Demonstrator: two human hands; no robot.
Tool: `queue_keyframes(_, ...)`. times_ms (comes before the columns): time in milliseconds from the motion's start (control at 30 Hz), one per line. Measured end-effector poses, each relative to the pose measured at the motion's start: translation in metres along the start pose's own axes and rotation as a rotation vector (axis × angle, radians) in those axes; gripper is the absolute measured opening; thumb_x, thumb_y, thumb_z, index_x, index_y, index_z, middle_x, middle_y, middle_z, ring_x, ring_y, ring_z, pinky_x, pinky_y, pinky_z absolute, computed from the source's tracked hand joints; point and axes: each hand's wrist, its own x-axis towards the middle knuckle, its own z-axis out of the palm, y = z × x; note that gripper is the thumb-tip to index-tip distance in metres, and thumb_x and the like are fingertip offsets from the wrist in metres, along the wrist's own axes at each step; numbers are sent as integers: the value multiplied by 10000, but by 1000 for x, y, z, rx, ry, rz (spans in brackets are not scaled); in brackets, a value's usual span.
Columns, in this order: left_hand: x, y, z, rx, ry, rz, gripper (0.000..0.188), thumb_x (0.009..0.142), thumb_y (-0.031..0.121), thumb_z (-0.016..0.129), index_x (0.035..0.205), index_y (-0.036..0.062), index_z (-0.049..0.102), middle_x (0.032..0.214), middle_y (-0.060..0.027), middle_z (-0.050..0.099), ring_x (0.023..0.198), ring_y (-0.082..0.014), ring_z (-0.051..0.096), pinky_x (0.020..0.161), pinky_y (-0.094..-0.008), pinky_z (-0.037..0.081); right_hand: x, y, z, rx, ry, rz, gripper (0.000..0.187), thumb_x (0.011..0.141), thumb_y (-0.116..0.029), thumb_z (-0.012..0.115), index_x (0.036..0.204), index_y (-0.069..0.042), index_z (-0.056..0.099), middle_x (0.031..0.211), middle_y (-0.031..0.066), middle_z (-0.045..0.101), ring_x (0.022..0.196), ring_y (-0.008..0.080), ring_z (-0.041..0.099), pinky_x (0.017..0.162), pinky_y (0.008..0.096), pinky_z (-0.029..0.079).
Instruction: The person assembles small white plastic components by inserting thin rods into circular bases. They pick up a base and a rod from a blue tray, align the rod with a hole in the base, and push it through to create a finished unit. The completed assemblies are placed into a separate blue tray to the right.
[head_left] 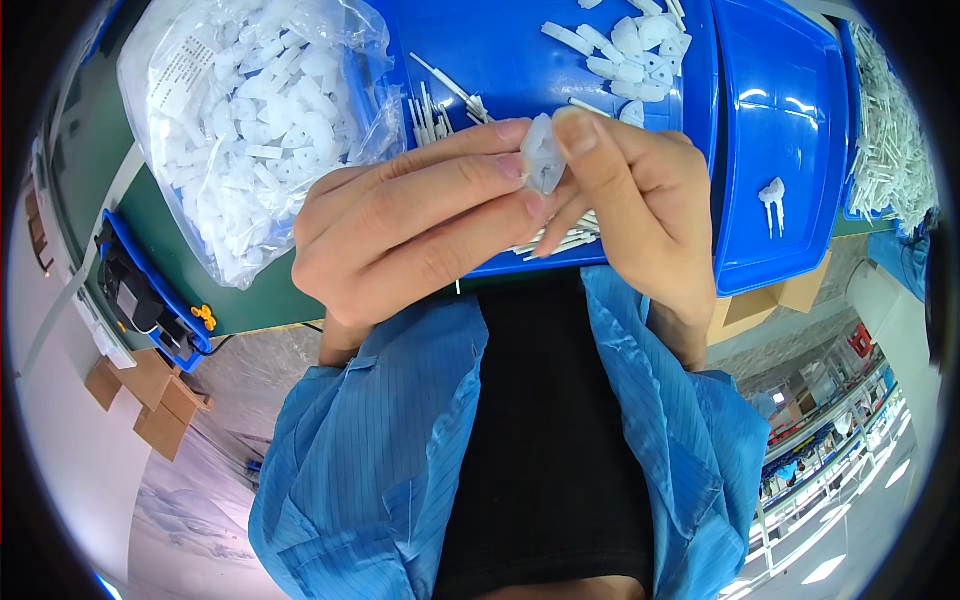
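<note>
Translucent white pc (pixel 542 158), pinched by L grip (pixel 390 225) & R grip (pixel 648 205), over blue tray (pixel 480 45) w/ white rods (pixel 428 120), R of clear bag (pixel 375 125).

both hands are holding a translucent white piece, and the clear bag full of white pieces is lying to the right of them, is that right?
Not quite: the head view shows the clear bag full of white pieces lying to the left of the hands, not the right. The left hand and right hand are indeed holding a translucent white piece.
</note>
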Motion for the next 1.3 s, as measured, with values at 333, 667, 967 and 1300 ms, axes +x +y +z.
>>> queue_keyframes(333,-9,-8,8,-25,64,53,231,750,-44,774,942,-88,653,977,-233,627,875,-394,710,724,-413,642,-5,4,-2,-525,324,-218,325,1047,-208,482,982,34,689,650,43,624,485,43,508,462,186,371)
queue_keyframes(667,-7,-8,20,-387,414,-437,283,725,-74,796,985,-75,683,1023,-185,661,825,-202,702,696,-284,604,-30,30,-23,-1130,551,-14,267,822,-173,780,969,30,687,679,118,639,545,241,630,498,338,501)
queue_keyframes(967,-8,-8,20,-517,414,-614,224,901,86,688,1082,-37,642,1079,-200,641,851,-350,717,694,-361,617,-28,33,-22,-1083,542,57,358,787,-59,732,1100,-18,562,930,122,628,857,321,636,699,415,520)
queue_keyframes(1300,-7,-6,20,-685,331,-769,237,947,138,639,1100,-42,621,1062,-197,642,791,-270,713,648,-323,613,-34,12,-28,-592,308,-50,164,885,7,636,1035,-13,572,844,113,645,673,212,641,598,322,492)
